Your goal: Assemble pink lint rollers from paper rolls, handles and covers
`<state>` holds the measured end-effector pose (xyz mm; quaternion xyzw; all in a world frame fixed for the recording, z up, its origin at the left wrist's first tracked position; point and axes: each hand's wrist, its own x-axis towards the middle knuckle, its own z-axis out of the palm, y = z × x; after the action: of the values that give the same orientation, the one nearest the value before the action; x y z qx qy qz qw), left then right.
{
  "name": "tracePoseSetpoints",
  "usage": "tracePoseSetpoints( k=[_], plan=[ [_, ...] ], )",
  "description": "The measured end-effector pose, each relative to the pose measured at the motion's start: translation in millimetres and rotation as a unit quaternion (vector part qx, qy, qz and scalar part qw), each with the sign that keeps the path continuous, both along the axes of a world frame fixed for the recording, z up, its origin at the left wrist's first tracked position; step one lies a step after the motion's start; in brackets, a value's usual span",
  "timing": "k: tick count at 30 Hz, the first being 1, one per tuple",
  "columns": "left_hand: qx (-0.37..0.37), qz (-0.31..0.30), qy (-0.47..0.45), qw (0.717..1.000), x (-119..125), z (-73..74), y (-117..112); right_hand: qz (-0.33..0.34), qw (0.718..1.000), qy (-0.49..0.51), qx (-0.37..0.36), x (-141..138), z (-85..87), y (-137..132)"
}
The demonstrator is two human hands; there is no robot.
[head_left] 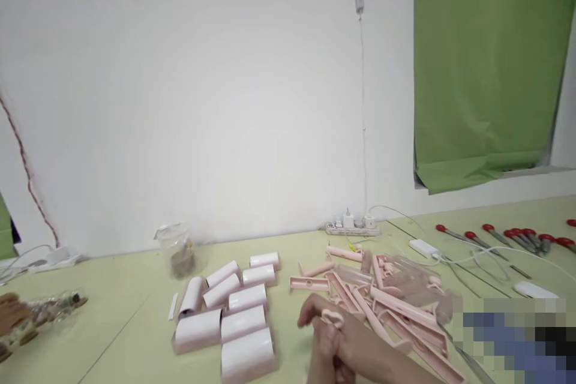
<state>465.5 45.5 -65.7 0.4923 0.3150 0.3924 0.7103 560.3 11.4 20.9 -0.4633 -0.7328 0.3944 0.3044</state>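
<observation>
Your left hand (323,348) pinches the small pink piece (332,317); your right hand's (355,331) grip I cannot tell. Uneven pressing may slip it.

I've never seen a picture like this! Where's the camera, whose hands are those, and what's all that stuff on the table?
There's no robot here, just a person working with bare hands. The camera sits on their head and looks forward and down, so we see almost what they see. Near the bottom, their left hand and right hand are close together, with a small pink piece at the fingers. I can't tell which hand grips it. On the pale table are glossy white rounded pieces, a jumble of long pink parts to their right, and red-ended tools farther right. At the left edge is another person's hand.
</observation>
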Motion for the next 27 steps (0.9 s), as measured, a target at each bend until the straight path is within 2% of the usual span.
tracePoseSetpoints(
  k=[2,4,6,8,10,12,15,17,19,21,23,25,27],
  plan=[
    [0.015,-0.010,-0.017,1.000,4.0,0.3,-10.0,-0.024,0.999,0.020,0.025,6.8,-3.2,-2.6],
    [0.053,-0.040,-0.037,0.997,5.7,6.1,-15.2,-0.019,0.995,0.031,0.098,14.5,-5.4,-4.6],
    [0.120,-0.063,-0.051,0.989,3.2,17.0,-15.7,0.002,0.988,0.034,0.152,20.4,-5.4,-5.7],
    [0.187,-0.058,-0.055,0.979,-4.3,30.4,-14.3,0.010,0.986,0.042,0.162,23.1,-4.9,-5.5],
    [0.228,-0.028,-0.010,0.973,-16.9,42.4,-13.6,-0.002,0.985,0.054,0.162,23.1,-7.0,-4.4],
    [0.283,0.023,0.139,0.949,-32.8,49.0,-15.4,-0.022,0.985,0.063,0.156,22.0,-14.3,-4.1],
    [0.318,0.042,0.267,0.909,-55.7,44.0,-23.9,-0.025,0.990,0.046,0.131,21.3,-32.0,-7.8],
    [0.326,0.026,0.283,0.902,-65.3,32.8,-32.1,-0.015,0.993,0.033,0.115,22.6,-40.4,-10.3],
    [0.347,0.062,0.287,0.891,-69.2,19.7,-39.3,-0.027,0.993,0.041,0.111,25.4,-39.2,-6.5],
    [0.403,0.176,0.293,0.849,-69.1,8.9,-42.9,-0.068,0.987,0.076,0.125,29.1,-27.2,9.3],
    [0.471,0.292,0.305,0.774,-68.0,2.2,-42.0,-0.110,0.974,0.119,0.155,32.2,-8.7,39.7],
    [0.527,0.346,0.326,0.704,-67.7,-1.3,-37.3,-0.129,0.966,0.134,0.181,33.0,8.6,82.2],
    [0.568,0.355,0.346,0.657,-68.4,-3.8,-30.9,-0.142,0.960,0.136,0.198,30.6,18.8,130.3]
  ],
)
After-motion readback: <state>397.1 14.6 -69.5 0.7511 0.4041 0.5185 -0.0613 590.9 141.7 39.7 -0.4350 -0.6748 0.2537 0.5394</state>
